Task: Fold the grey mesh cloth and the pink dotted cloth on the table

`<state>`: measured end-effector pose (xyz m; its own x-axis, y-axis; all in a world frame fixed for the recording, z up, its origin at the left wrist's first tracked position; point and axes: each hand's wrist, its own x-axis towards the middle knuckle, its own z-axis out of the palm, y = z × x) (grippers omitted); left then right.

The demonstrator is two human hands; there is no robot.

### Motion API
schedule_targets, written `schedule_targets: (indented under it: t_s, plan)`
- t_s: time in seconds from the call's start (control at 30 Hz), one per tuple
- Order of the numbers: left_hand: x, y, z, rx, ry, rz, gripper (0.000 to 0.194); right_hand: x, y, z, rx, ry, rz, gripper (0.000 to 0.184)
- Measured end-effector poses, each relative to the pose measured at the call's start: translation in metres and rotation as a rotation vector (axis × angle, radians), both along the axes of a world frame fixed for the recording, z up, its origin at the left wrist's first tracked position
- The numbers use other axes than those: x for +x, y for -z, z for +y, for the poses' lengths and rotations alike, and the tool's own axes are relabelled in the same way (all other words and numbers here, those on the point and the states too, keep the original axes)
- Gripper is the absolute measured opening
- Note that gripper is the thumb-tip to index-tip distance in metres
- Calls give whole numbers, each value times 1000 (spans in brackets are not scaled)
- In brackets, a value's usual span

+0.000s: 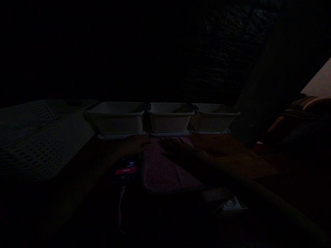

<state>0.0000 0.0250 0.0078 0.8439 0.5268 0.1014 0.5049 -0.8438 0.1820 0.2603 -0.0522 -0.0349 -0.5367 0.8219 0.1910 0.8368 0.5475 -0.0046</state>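
The scene is very dark. A pink cloth (165,172) with a dark stitched edge lies flat on the wooden table, with a crease down its right part. Over its far part, my right hand (178,148) is stretched out with the fingers apart, seemingly resting on the fabric. My left hand (137,142) reaches to the cloth's far left edge, fingers extended and nothing visible in them. Below my left forearm is a phone (126,170) with a lit screen showing a red band. Fine detail of both hands is lost in shadow.
Three pale tubs, a left one (120,120), a middle one (170,120) and a right one (214,120), stand in a row at the back. A perforated basket (49,148) is at left. Nearer are a cable (120,203) and a small open box (234,204).
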Motion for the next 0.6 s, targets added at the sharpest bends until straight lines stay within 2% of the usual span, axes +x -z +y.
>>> schedule_targets:
  t_s: [0.13, 0.33, 0.53, 0.6]
  plan:
    - [-2, 8, 8, -63, -14, -35, 33, 16, 8, -4, -49, 69, 35, 59]
    - [-3, 14, 15, -67, -25, -48, 33, 40, 8, -9, -45, 106, -17, 60]
    - [-6, 18, 21, -60, 11, -59, 32, 65, 12, -2, -124, 249, 5, 65]
    - [-5, 16, 21, -33, 14, -45, 32, 75, 13, 3, -138, 246, 16, 62]
